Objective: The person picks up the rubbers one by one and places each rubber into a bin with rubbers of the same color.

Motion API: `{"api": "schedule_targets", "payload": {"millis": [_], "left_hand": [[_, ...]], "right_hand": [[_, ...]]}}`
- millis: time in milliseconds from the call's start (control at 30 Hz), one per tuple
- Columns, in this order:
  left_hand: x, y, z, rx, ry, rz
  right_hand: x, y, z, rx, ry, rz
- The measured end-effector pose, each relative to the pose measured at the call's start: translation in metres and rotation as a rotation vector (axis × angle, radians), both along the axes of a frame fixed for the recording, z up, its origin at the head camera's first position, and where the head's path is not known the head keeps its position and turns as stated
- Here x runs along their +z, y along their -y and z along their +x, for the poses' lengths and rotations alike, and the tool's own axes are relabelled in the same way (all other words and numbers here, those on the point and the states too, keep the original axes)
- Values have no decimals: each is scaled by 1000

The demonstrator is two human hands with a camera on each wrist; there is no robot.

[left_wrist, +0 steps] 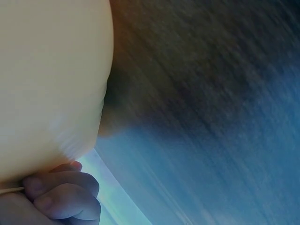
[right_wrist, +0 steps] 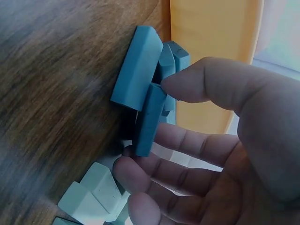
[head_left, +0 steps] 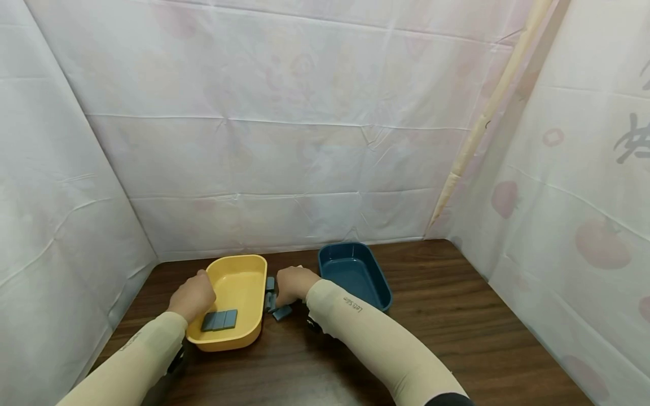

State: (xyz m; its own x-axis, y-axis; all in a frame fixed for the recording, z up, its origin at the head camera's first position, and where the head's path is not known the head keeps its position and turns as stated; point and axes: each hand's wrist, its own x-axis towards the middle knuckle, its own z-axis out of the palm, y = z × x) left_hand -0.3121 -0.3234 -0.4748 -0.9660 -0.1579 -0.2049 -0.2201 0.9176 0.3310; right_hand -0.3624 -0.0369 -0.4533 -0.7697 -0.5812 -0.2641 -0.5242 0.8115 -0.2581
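My left hand (head_left: 193, 296) grips the left rim of a yellow plastic bin (head_left: 237, 285); its curled fingers (left_wrist: 70, 199) show at the rim in the left wrist view. Inside the bin, several blue-grey rectangular tiles (head_left: 219, 320) lie side by side near the front. Between the bins, my right hand (head_left: 295, 283) is low over a small group of loose tiles (head_left: 282, 313). The right wrist view shows its thumb and fingers pinching one narrow blue tile (right_wrist: 149, 124). Touching that tile is a larger-looking blue tile (right_wrist: 137, 68), with more tiles behind.
A dark blue bin (head_left: 355, 273) stands right of the right hand, its front partly behind the forearm. Pale green tiles (right_wrist: 96, 192) lie on the dark wooden table (head_left: 457, 316) beside the right fingers. White printed sheets (head_left: 304, 169) enclose the table at the back and sides.
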Motion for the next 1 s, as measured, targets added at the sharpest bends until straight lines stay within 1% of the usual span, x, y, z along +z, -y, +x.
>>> {"api": "schedule_targets", "payload": {"millis": [100,233,267,300,333,400,467,500,533,567,633,700,767,833,933,1000], "left_hand": [[-1,1,-1,4,2,-2],[-4,4,-5,13,15,9],[-5,4,-6,17,20,12],[-11,9,-10,16,16,8],[-12,10,-11,16,18,8],[-13,10,-12,17,22,9],[-13,10,-13,20,23,8],[-12,9,-12,19,20,5],[-5,5,-10,22,25,9],[-4,4,-9,20,23,6],[-2,3,-8,15,15,-4],[-1,3,-7,12,9,-12],[-1,3,-6,15,10,-14],[0,3,-5,22,13,-15],[1,1,-3,26,16,-8],[1,0,-2,24,15,-5]], "right_hand": [[-1,1,2,1,-15,-2],[-1,2,2,-22,-14,6],[0,3,1,-30,-24,11],[2,3,0,-36,-32,13],[3,3,-1,-43,-44,14],[9,3,-3,-45,-81,13],[16,4,-4,-34,-147,1],[20,4,-4,-26,-186,-14],[24,5,-4,-18,-231,-28],[28,6,-4,-8,-275,-47],[35,9,-3,17,-348,-90],[40,14,-1,58,-382,-128],[43,21,2,117,-359,-159],[42,28,5,184,-328,-170],[37,40,12,272,-286,-148],[30,48,15,328,-280,-113]]}}
